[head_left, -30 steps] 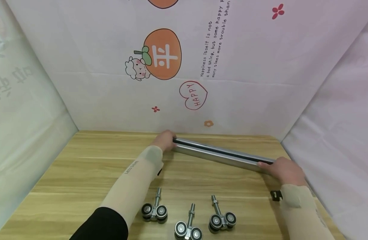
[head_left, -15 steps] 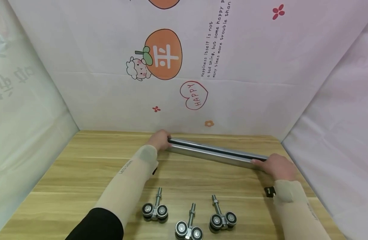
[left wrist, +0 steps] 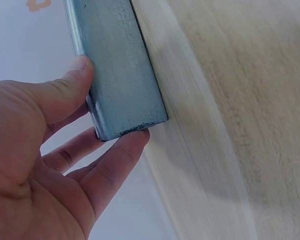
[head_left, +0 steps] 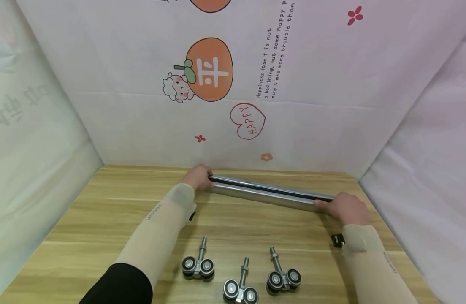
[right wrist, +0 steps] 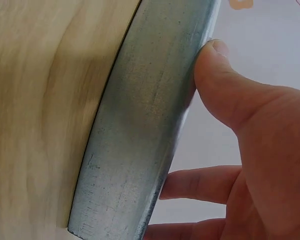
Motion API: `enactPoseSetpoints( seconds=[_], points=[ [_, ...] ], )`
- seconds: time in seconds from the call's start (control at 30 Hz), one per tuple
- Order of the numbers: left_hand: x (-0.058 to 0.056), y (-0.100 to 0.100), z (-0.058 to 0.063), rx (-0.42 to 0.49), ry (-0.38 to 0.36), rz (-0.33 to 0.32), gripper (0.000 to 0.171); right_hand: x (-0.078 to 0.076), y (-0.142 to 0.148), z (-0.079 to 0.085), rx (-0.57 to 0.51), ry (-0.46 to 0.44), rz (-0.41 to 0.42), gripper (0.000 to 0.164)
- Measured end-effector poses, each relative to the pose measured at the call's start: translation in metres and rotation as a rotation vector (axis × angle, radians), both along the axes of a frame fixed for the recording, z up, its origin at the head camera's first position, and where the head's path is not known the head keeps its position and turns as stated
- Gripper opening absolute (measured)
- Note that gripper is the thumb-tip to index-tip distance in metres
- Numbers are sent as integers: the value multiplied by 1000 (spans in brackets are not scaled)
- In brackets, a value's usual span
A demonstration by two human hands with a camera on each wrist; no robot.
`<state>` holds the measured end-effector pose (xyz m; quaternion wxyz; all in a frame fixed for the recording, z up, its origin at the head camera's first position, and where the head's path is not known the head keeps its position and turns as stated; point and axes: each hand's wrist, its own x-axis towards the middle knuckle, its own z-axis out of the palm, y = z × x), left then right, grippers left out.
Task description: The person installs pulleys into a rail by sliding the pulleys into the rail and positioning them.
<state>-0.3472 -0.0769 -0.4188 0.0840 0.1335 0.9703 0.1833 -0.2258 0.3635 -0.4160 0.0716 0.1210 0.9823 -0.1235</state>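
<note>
A long silver metal rail [head_left: 261, 196] with a dark slot along its top lies slightly slanted near the back of the table. My left hand [head_left: 197, 177] grips its left end; in the left wrist view the thumb is on one side and a fingertip touches the cut end. At the other end my right hand [head_left: 347, 208] holds the rail, its thumb [right wrist: 215, 75] along the upper edge and the fingertips hidden behind. Closer to me are three roller trolleys with threaded bolts: a left one [head_left: 207, 266], a middle one [head_left: 231, 288] and a right one [head_left: 274, 280].
The wood-grain table [head_left: 85, 223] carries all of these. A white printed cloth [head_left: 324, 126] hangs directly behind its back edge, with white sheets [head_left: 39, 139] at both sides. The right forearm [head_left: 373, 261] lies close to the right sheet.
Both hands have moved the rail to the left and slightly away from me, still gripping it at its ends. The roller trolleys stay where they were on the table.
</note>
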Motion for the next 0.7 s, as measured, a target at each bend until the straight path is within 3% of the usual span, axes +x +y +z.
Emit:
enactPoseSetpoints(
  seconds=[0.37,0.7],
  points=[
    [-1,-17,2,33,-24,34,41,-9,-15,5,7,-8,34,76],
    [1,-32,7,15,-56,33,40,-16,-29,-1,23,14,34,75]
  ],
)
